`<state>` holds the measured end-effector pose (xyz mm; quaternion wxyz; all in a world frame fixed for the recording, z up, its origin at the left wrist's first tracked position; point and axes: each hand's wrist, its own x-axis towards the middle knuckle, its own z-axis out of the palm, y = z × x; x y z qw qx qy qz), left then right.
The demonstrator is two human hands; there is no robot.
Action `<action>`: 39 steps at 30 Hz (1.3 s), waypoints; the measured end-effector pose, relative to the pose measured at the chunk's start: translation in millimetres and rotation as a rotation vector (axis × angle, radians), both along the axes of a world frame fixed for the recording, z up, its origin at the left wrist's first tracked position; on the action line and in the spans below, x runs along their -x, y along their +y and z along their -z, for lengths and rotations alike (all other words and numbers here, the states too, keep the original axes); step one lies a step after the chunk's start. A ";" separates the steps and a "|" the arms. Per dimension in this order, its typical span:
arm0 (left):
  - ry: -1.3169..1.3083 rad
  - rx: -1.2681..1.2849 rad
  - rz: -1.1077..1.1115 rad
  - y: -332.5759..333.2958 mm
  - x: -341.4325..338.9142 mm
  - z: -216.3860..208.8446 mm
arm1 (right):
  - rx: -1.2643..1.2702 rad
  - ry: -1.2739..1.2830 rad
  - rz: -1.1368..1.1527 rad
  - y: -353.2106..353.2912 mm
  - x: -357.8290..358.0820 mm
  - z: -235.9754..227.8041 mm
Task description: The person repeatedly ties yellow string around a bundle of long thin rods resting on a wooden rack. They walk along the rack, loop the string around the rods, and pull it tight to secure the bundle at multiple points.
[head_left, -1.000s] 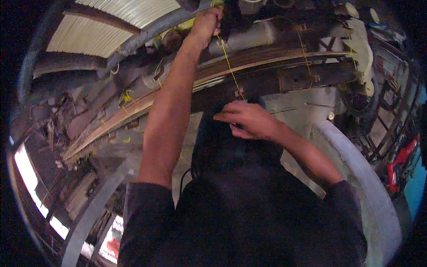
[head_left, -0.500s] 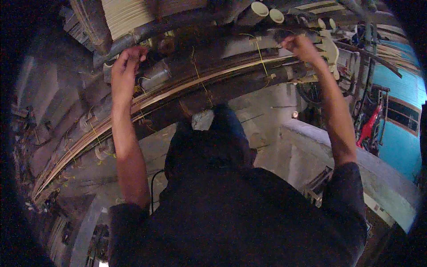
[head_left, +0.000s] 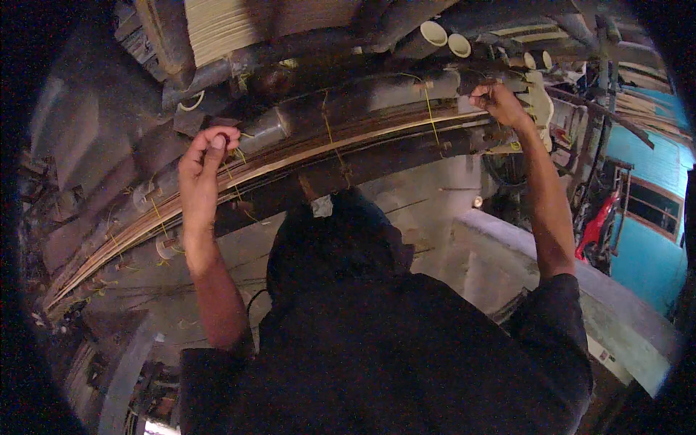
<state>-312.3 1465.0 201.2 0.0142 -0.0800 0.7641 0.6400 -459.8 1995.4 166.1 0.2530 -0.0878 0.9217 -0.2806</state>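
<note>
My left hand (head_left: 201, 161) is raised at the left with thumb and fingers pinched together. Anything between its fingertips is too small to make out. Just beyond it lies a grey pipe (head_left: 264, 129); a thin yellow string (head_left: 244, 161) hangs beside the fingertips. At the right, my right hand (head_left: 502, 105) is also closed in a pinch, near the far right end of a long bundle of thin, pale and dark strips (head_left: 312, 154). What it pinches, if anything, cannot be seen. The bundle runs across in front of me, crossed by several yellow strings (head_left: 431, 119).
Open-ended pale pipes (head_left: 433, 34) lie beyond the bundle. A pale ribbed sheet (head_left: 225, 29) is at the upper left. On the right are a low concrete wall (head_left: 536, 250), a red vehicle part (head_left: 598, 226) and a turquoise wall (head_left: 641, 272).
The view has shifted slightly. My left hand has come nearer to me, from beyond the pipe's end toward the strips. My right hand has come slightly nearer too.
</note>
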 end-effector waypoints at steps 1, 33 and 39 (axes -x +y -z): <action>-0.003 0.021 0.007 7.2 2.0 -0.3 | -0.087 0.104 -0.109 -9.1 -1.1 -9.0; 0.090 0.135 0.135 21.0 -3.1 18.2 | 0.421 -0.591 0.607 -247.1 -235.4 5.5; 0.187 0.716 0.302 83.1 -15.6 54.1 | 0.011 -0.066 -0.196 -237.3 -135.0 -96.5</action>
